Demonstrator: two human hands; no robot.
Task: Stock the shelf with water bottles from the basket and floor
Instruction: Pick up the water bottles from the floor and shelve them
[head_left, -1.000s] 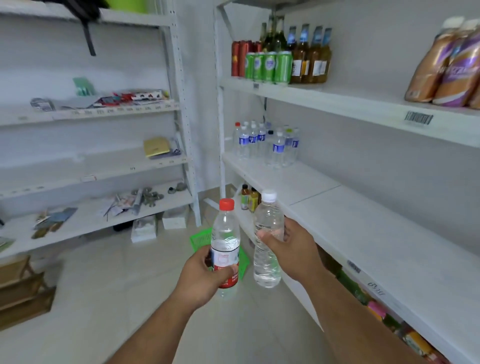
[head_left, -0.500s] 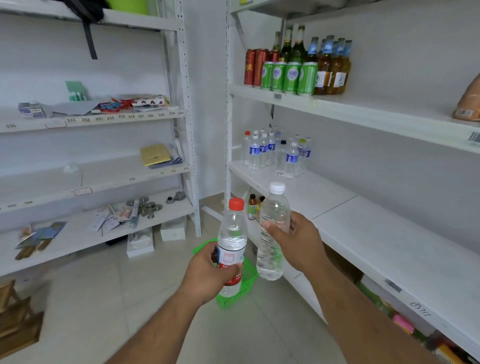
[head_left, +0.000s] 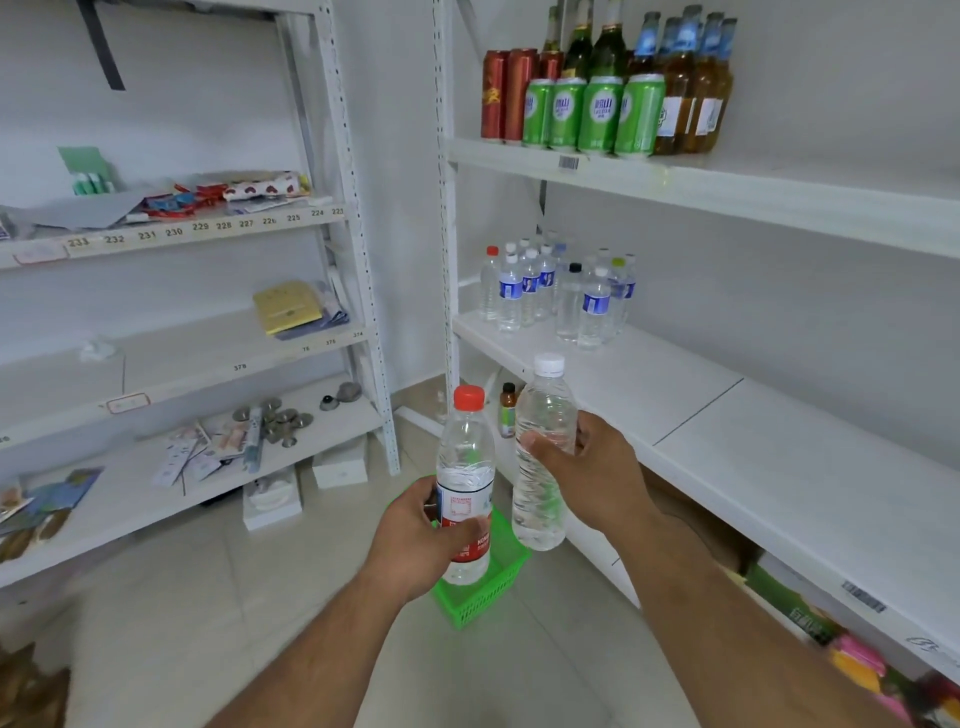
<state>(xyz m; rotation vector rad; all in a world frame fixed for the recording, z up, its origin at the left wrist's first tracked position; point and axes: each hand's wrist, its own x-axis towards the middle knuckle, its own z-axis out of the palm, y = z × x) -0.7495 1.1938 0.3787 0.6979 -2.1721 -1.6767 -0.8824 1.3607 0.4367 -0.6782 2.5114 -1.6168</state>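
A red-capped bottle is gripped upright by the left hand; a white-capped bottle is clasped by the right hand, the basket seen below both

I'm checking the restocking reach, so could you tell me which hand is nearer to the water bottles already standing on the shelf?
Right. The right hand holds its white-capped bottle beside the shelf edge, below the shelved bottles. The left hand is lower, over the green basket.
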